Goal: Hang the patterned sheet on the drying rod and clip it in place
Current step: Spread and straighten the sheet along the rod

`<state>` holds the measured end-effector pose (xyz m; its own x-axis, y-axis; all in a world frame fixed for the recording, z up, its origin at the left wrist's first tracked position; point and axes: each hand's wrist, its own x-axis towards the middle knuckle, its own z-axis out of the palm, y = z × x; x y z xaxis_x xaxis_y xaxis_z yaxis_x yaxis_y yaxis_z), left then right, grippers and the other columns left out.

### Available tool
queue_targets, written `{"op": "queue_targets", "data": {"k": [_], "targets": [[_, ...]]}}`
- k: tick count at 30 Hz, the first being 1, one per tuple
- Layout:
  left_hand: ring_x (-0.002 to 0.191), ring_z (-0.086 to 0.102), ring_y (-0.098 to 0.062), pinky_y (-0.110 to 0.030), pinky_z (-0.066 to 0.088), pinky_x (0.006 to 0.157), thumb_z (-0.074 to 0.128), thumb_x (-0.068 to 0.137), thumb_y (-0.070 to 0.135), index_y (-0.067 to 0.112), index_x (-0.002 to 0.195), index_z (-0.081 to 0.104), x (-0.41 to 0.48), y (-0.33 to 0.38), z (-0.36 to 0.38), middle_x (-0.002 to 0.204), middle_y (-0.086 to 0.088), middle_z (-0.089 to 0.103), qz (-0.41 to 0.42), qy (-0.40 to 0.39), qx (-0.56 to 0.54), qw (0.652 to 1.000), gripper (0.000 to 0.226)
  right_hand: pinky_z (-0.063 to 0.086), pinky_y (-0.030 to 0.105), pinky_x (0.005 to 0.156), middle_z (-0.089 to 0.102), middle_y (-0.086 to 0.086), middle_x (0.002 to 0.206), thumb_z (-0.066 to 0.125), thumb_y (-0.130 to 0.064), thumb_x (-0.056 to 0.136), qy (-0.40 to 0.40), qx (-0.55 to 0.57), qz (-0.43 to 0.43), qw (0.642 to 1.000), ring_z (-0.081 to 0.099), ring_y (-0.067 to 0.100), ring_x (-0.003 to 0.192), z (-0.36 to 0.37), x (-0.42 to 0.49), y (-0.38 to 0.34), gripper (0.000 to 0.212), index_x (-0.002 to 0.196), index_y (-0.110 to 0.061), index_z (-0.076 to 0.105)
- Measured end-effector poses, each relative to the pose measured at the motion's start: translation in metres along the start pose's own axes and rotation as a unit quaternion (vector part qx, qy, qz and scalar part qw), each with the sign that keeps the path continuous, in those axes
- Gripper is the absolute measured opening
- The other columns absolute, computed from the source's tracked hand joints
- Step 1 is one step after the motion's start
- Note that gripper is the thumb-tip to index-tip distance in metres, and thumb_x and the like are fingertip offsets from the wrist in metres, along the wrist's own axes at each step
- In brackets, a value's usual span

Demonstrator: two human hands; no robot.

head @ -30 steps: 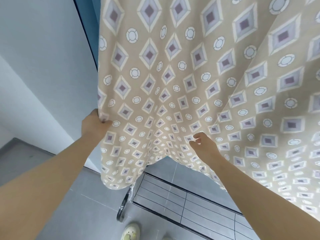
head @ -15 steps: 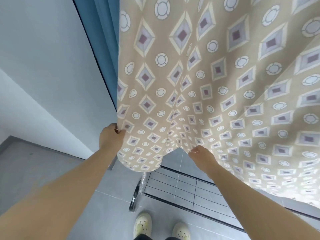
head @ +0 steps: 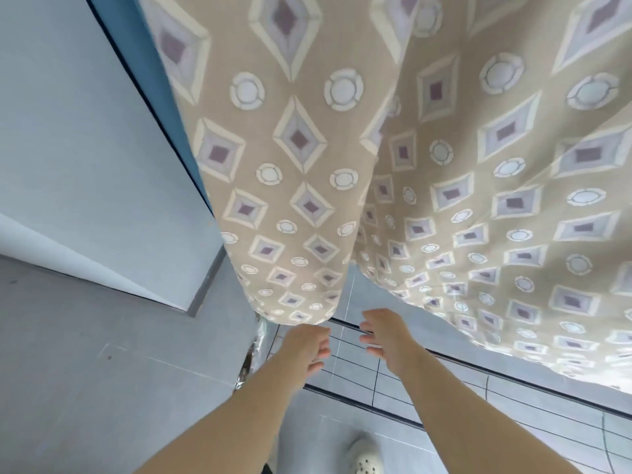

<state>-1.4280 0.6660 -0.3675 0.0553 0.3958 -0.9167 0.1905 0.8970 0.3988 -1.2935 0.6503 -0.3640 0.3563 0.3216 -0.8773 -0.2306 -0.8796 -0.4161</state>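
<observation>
The tan cloth sheet with purple diamonds and white rings (head: 393,165) hangs down from somewhere above the picture, so the drying rod and any clips cannot be seen. Its bottom edge floats just above both hands. The left hand (head: 304,347) is open with loose fingers right under the sheet's lowest fold, and it holds nothing. The right hand (head: 386,340), just beside it, is open too, fingers spread, not touching the sheet. I think the sheet could slide off the rod, because nobody holds it and no clip shows. It also looks bunched into two big folds, so it might dry badly or hang lower on one side. The cloth looks thin, soft and floppy. Under the sheet lies a smooth grey tiled floor (head: 85,371) with dark lines. A pale rubber shoe with holes (head: 364,458) stands below the hands.
</observation>
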Motion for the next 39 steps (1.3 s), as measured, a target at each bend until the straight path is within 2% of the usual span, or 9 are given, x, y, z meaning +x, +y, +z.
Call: {"op": "queue_targets", "data": {"k": [10, 15, 18, 22, 25, 28, 31, 35, 39], "targets": [[0.085, 0.06, -0.013, -0.027, 0.047, 0.064, 0.063, 0.087, 0.014, 0.013, 0.108, 0.056, 0.123, -0.014, 0.069, 0.095, 0.0, 0.062, -0.061, -0.098, -0.309, 0.944, 0.022, 0.044, 0.033, 0.078, 0.058, 0.005, 0.114, 0.044, -0.015, 0.097, -0.083, 0.393, 0.05, 0.914, 0.054, 0.025, 0.1, -0.001, 0.132, 0.026, 0.011, 0.094, -0.012, 0.054], [0.09, 0.058, -0.014, -0.03, 0.046, 0.072, 0.062, 0.086, 0.006, 0.013, 0.087, 0.06, 0.168, 0.001, 0.07, 0.097, 0.004, 0.058, -0.008, -0.089, -0.456, 0.885, 0.008, 0.045, 0.033, 0.07, 0.056, -0.002, 0.102, 0.051, -0.007, 0.092, -0.117, 0.521, 0.002, 0.846, 0.058, 0.018, 0.088, 0.01, 0.179, 0.0, 0.046, 0.135, -0.021, 0.044], [0.085, 0.059, -0.013, -0.03, 0.045, 0.069, 0.061, 0.085, 0.005, 0.013, 0.088, 0.059, 0.183, 0.01, 0.058, 0.104, 0.004, 0.058, 0.019, -0.078, -0.51, 0.856, 0.008, 0.046, 0.031, 0.07, 0.056, -0.004, 0.104, 0.056, -0.006, 0.09, -0.135, 0.564, -0.022, 0.814, 0.058, 0.016, 0.092, 0.007, 0.191, -0.011, 0.033, 0.121, -0.016, 0.054], [0.103, 0.056, -0.012, -0.027, 0.043, 0.078, 0.062, 0.086, 0.019, 0.023, 0.092, 0.061, 0.187, 0.018, 0.036, 0.11, 0.01, 0.056, 0.067, -0.04, -0.511, 0.856, 0.007, 0.041, 0.03, 0.085, 0.055, -0.009, 0.096, 0.062, -0.014, 0.087, -0.107, 0.557, -0.041, 0.823, 0.057, 0.011, 0.088, -0.004, 0.198, -0.011, 0.025, 0.11, -0.019, 0.053], [0.114, 0.051, -0.011, -0.027, 0.038, 0.091, 0.057, 0.091, 0.02, 0.024, 0.089, 0.06, 0.19, 0.025, 0.026, 0.098, 0.01, 0.059, 0.103, -0.008, -0.468, 0.877, 0.005, 0.041, 0.024, 0.074, 0.057, -0.009, 0.093, 0.059, -0.019, 0.089, -0.074, 0.527, -0.058, 0.845, 0.056, 0.007, 0.082, -0.011, 0.203, -0.011, 0.017, 0.105, -0.024, 0.054], [0.101, 0.057, -0.01, -0.027, 0.038, 0.099, 0.054, 0.093, 0.013, 0.021, 0.107, 0.059, 0.2, 0.03, 0.019, 0.101, 0.006, 0.062, 0.135, 0.04, -0.41, 0.901, 0.016, 0.036, 0.018, 0.059, 0.059, -0.011, 0.067, 0.056, -0.019, 0.093, -0.053, 0.478, -0.066, 0.874, 0.048, 0.006, 0.066, -0.015, 0.208, -0.01, 0.008, 0.087, -0.025, 0.057], [0.083, 0.057, -0.008, -0.031, 0.039, 0.104, 0.055, 0.092, 0.005, 0.019, 0.093, 0.056, 0.211, 0.031, 0.013, 0.102, 0.003, 0.061, 0.133, 0.081, -0.376, 0.914, 0.013, 0.033, 0.016, 0.05, 0.052, -0.012, 0.043, 0.055, -0.015, 0.093, -0.037, 0.445, -0.063, 0.893, 0.04, 0.006, 0.055, -0.018, 0.213, -0.005, 0.018, 0.077, -0.022, 0.054], [0.123, 0.051, -0.017, -0.028, 0.038, 0.106, 0.053, 0.094, 0.01, 0.015, 0.111, 0.051, 0.222, 0.021, 0.004, 0.136, -0.002, 0.052, 0.1, 0.093, -0.336, 0.932, 0.018, 0.039, 0.011, 0.038, 0.053, -0.005, 0.052, 0.059, -0.009, 0.09, -0.011, 0.446, -0.032, 0.894, 0.042, 0.007, 0.052, -0.02, 0.221, 0.009, 0.016, 0.076, -0.017, 0.056], [0.13, 0.043, -0.009, -0.024, 0.032, 0.11, 0.054, 0.095, 0.02, 0.016, 0.13, 0.05, 0.225, 0.015, 0.002, 0.14, 0.005, 0.049, 0.065, 0.097, -0.354, 0.928, 0.036, 0.042, 0.011, 0.039, 0.052, -0.002, 0.069, 0.06, -0.011, 0.09, -0.002, 0.433, -0.017, 0.901, 0.045, 0.008, 0.057, -0.022, 0.228, 0.022, 0.014, 0.078, -0.016, 0.056]]}}
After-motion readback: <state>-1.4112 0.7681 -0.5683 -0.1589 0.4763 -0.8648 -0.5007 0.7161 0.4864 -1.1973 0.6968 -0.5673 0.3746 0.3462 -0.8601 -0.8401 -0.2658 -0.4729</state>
